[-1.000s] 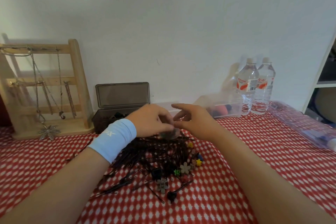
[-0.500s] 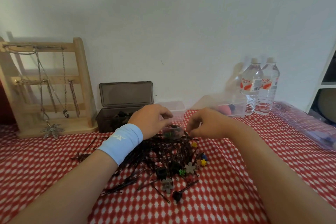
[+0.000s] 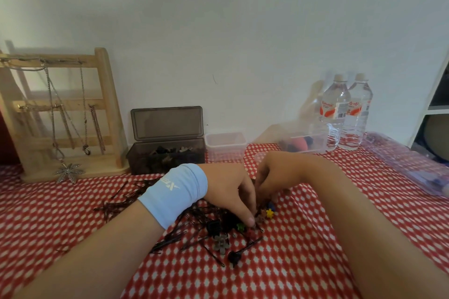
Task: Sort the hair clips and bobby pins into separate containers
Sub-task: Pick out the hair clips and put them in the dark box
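Both hands have dropped into the near pile: left hand (image 3: 228, 192) and right hand (image 3: 274, 177) curl among flower clips (image 3: 269, 213) and bobby pins (image 3: 126, 204) (whether either grasps anything, I cannot tell). Best to pinch one clip free of the pins before lifting toward the far dark box (image 3: 167, 155).

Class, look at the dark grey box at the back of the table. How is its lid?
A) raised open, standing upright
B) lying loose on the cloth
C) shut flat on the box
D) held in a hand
A: the lid stands upright behind the dark grey box, and small clips show inside it.
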`<state>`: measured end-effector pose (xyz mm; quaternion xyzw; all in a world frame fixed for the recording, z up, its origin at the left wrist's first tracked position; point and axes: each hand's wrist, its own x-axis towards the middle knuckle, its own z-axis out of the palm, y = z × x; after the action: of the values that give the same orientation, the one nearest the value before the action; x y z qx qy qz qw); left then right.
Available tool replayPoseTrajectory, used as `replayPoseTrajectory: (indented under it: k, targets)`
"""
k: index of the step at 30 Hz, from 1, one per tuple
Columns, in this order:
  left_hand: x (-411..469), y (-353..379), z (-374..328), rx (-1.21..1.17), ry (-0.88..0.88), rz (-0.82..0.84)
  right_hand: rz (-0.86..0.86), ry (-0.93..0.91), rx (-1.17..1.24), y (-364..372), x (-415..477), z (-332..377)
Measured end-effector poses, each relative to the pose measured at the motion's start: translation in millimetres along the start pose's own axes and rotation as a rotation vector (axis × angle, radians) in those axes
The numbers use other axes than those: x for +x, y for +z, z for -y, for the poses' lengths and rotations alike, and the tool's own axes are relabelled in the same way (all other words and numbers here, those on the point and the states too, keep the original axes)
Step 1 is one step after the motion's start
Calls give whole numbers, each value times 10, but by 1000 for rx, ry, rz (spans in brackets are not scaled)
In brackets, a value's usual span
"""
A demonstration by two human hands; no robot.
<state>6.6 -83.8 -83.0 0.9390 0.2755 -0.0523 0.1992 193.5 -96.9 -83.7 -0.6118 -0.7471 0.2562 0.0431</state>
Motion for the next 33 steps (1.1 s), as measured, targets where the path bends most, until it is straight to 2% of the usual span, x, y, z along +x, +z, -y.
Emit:
replayPoseTrajectory:
  k: [8,18,22,24,27,31,33]
  targets:
    - [-118,-129,114,-133,-4,-53,42,-5,0,12,2,25]
    - [-107,-151,313,-323,-15,-121,-157,-119,280,-17,-34,0]
    - [-156,-220,411,-281,-23,-179,-271,-161,329,12,-2,23]
    - [-184,-261,469,-293,-43,-249,-342,-196,397,32,37,69]
    - [-207,-334,615,-299,-104,-457,-457,-215,442,13,154,177]
    - [-280,-394,910,-92,-317,-813,-541,-244,330,-21,388,324]
    - [-328,-372,1038,55,-427,-849,-519,-246,193,-13,485,378]
